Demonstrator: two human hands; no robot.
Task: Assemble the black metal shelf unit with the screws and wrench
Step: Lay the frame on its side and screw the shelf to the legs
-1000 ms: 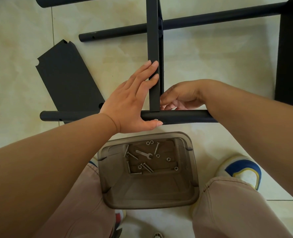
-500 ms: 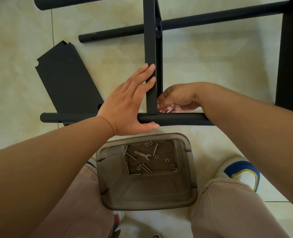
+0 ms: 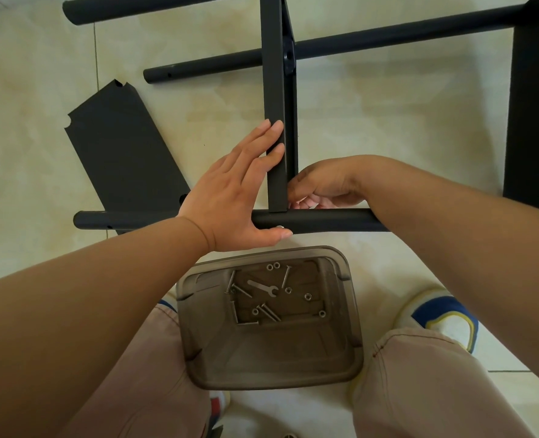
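1. The upright black shelf panel (image 3: 274,99) stands on edge on the tiled floor (image 3: 40,90); its near end butts against the near black tube (image 3: 325,220), which lies crosswise in front of me.
2. My left hand (image 3: 236,197) is flat, fingers straight and together against the panel's left face, thumb lying along the near tube beside a silver screw head (image 3: 280,227).
3. My right hand (image 3: 325,184) is tucked behind the panel at the joint, fingers curled; I cannot tell what they pinch.
4. A second tube (image 3: 340,45) crosses the panel farther out; a third tube (image 3: 135,7) lies at the top edge.
5. A loose black panel (image 3: 119,147) lies flat on the left.
6. Between my knees sits a translucent brown bin (image 3: 277,358) holding the wrench (image 3: 263,287), loose screws (image 3: 269,312) and nuts.
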